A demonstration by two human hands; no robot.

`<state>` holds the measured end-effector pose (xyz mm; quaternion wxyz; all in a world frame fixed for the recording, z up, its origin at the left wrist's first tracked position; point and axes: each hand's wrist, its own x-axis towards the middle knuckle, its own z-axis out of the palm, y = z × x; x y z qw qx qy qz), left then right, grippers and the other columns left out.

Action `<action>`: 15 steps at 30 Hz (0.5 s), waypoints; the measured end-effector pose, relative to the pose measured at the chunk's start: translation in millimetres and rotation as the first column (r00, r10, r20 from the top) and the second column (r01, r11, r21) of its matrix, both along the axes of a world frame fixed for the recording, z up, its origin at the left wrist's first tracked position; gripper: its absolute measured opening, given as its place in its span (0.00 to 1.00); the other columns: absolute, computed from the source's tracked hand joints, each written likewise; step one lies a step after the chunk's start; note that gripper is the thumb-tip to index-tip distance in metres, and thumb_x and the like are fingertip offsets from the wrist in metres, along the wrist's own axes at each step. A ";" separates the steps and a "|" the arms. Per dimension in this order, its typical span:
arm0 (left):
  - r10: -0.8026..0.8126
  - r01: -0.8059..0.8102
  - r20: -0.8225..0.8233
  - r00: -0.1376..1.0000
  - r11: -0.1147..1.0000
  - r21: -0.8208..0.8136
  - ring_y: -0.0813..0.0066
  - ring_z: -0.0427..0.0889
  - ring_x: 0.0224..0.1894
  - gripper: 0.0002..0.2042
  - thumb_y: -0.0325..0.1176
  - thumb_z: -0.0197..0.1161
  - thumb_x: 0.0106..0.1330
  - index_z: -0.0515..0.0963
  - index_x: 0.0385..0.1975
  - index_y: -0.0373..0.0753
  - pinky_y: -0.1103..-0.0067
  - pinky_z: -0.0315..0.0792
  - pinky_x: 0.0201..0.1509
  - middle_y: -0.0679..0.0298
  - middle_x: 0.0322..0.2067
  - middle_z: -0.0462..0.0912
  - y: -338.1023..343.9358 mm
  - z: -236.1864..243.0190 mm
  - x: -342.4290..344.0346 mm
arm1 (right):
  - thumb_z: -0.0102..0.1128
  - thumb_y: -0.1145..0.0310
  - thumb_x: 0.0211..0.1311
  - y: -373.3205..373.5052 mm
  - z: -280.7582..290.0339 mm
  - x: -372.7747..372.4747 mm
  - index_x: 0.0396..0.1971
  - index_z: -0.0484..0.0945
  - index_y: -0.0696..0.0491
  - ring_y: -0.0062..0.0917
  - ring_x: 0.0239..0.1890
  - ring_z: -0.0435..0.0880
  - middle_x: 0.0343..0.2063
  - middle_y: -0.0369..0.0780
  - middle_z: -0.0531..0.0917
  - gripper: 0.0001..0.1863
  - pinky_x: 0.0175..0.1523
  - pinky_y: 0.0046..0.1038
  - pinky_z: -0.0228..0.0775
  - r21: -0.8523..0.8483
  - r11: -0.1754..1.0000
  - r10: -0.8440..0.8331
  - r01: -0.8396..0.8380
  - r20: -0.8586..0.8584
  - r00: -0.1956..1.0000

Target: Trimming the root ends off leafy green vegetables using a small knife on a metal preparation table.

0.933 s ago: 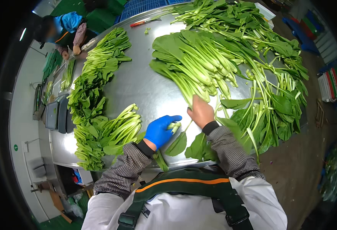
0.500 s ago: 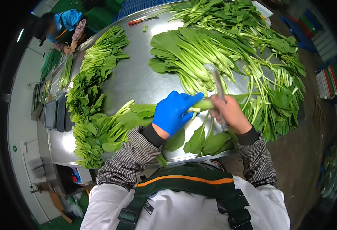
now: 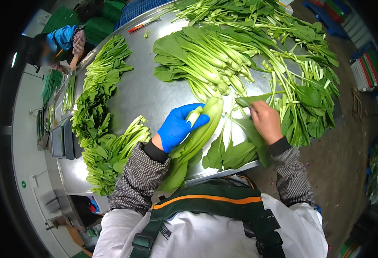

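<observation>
Leafy stalk gripped near the worktop (image 3: pixel 146 99) edge

Gloved left hand (image 3: pixel 178 127) is clamped on a bok choy (image 3: pixel 197 137) at centre; bare right hand (image 3: pixel 265 121), at 3 o'clock, pinches a leaf (image 3: pixel 251 99). Loose leaves (image 3: pixel 234 152) at 6 o'clock could slip off.

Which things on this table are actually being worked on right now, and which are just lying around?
In hand:
left hand in a blue glove, gripping a leafy green stalk
right hand, bare, pulling a leaf

Lying about:
untrimmed greens pile
stacked greens row
red-handled tool
steel table
</observation>
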<state>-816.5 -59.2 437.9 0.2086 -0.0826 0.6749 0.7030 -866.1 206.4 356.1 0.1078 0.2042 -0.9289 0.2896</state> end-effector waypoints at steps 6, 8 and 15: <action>-0.008 -0.005 -0.094 0.996 0.991 -0.131 0.85 0.77 0.38 0.13 0.32 0.67 0.62 0.79 0.44 0.34 0.83 0.72 0.44 0.69 0.36 0.81 0.8 -27.6 -7.3 | 0.67 0.62 0.58 -51.1 50.5 8.3 0.46 0.77 0.61 0.17 0.31 0.75 0.27 0.37 0.78 0.21 0.38 0.22 0.68 -0.688 0.725 0.386 -0.018 0.385 0.838; -0.004 -0.003 -0.037 0.999 0.982 -0.189 0.86 0.76 0.36 0.12 0.32 0.66 0.64 0.79 0.43 0.34 0.84 0.72 0.42 0.69 0.34 0.82 4.3 -20.1 -10.9 | 0.67 0.61 0.58 -51.6 61.7 5.9 0.44 0.76 0.62 0.17 0.31 0.75 0.26 0.37 0.79 0.22 0.36 0.23 0.68 -0.683 0.729 0.443 0.034 0.510 0.737; -0.240 -0.212 -0.654 0.718 0.819 -0.533 0.73 0.70 0.61 0.35 0.32 0.70 0.58 0.62 0.66 0.42 0.75 0.65 0.63 0.60 0.61 0.71 -24.4 -20.7 -42.2 | 0.65 0.62 0.59 -48.5 61.0 -4.0 0.39 0.79 0.61 0.18 0.25 0.76 0.26 0.39 0.83 0.17 0.33 0.24 0.70 -0.593 0.805 0.281 0.008 0.392 0.876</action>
